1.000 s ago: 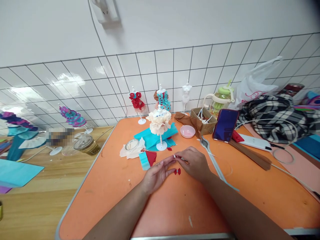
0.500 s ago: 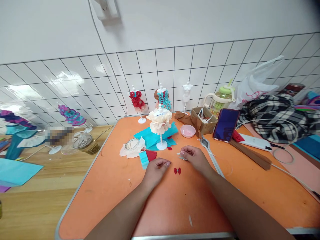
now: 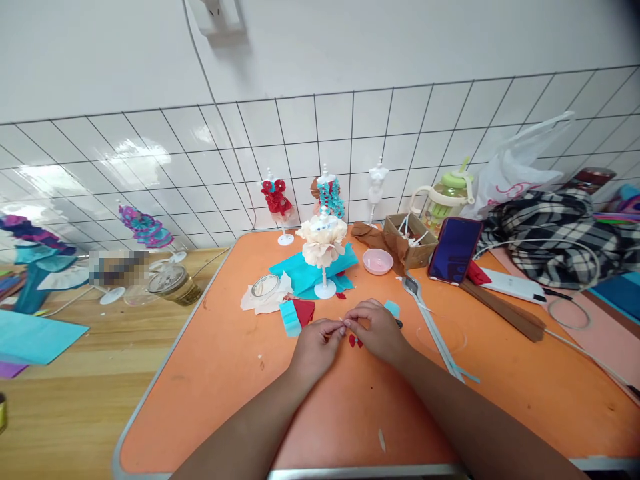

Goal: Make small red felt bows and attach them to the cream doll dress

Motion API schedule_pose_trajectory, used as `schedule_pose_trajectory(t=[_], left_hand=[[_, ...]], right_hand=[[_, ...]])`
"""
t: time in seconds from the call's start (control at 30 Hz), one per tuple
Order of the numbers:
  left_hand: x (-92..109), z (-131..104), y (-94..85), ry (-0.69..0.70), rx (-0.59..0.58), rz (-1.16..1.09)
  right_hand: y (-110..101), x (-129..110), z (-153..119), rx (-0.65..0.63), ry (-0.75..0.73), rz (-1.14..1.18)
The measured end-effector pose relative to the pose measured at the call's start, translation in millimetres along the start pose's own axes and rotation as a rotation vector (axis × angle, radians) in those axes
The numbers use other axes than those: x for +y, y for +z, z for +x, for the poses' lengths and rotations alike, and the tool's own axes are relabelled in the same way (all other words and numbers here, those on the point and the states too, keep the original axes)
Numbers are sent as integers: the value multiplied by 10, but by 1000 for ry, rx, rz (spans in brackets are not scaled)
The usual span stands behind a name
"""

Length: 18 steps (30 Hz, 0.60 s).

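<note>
My left hand (image 3: 318,345) and my right hand (image 3: 376,332) meet fingertip to fingertip above the orange table (image 3: 320,427). Both are closed in a pinch on something too small to make out; a pale speck shows between the fingertips. Just under the right fingers lies a small red bow (image 3: 355,341) with a light centre, partly covered. Beside the left hand are a red paper piece (image 3: 303,311) and a light-blue paper strip (image 3: 290,319). A blue scrap (image 3: 392,308) and a dark-handled tool (image 3: 399,324), mostly hidden, lie behind the right hand.
Beyond the hands stands a small mannequin in a cream ruffled dress (image 3: 323,241), near blue paper (image 3: 300,283). A tape roll (image 3: 265,285), a pink bowl (image 3: 377,261), a cardboard box (image 3: 419,253), a leaning phone (image 3: 455,250) and a grey zipper-like strip (image 3: 433,337) surround the work area.
My right hand has moved left and toward me, so its fingertips now meet the left ones over the bow. The blue scrap and dark tool handle have come into sight behind it.
</note>
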<state>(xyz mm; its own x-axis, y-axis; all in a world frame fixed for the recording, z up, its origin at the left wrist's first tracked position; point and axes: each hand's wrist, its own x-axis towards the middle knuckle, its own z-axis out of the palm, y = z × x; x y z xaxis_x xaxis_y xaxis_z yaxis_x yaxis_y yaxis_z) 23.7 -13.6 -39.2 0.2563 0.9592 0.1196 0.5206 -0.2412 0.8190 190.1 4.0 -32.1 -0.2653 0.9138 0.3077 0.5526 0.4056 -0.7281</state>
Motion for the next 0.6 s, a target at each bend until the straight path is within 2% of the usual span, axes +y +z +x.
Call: schedule_pose_trajectory(t=[0.27,0.43,0.6], left_hand=[[0,1,-38,-30,28,-62],[-14,9,-34,-57,37,-83],[-41,-2,-14,-120,15,-214]], right_hand=[[-63,52,12,-129,20,99],[-66,22,1,-110,-6,98],[-60,-3,-2,-114,-22,86]])
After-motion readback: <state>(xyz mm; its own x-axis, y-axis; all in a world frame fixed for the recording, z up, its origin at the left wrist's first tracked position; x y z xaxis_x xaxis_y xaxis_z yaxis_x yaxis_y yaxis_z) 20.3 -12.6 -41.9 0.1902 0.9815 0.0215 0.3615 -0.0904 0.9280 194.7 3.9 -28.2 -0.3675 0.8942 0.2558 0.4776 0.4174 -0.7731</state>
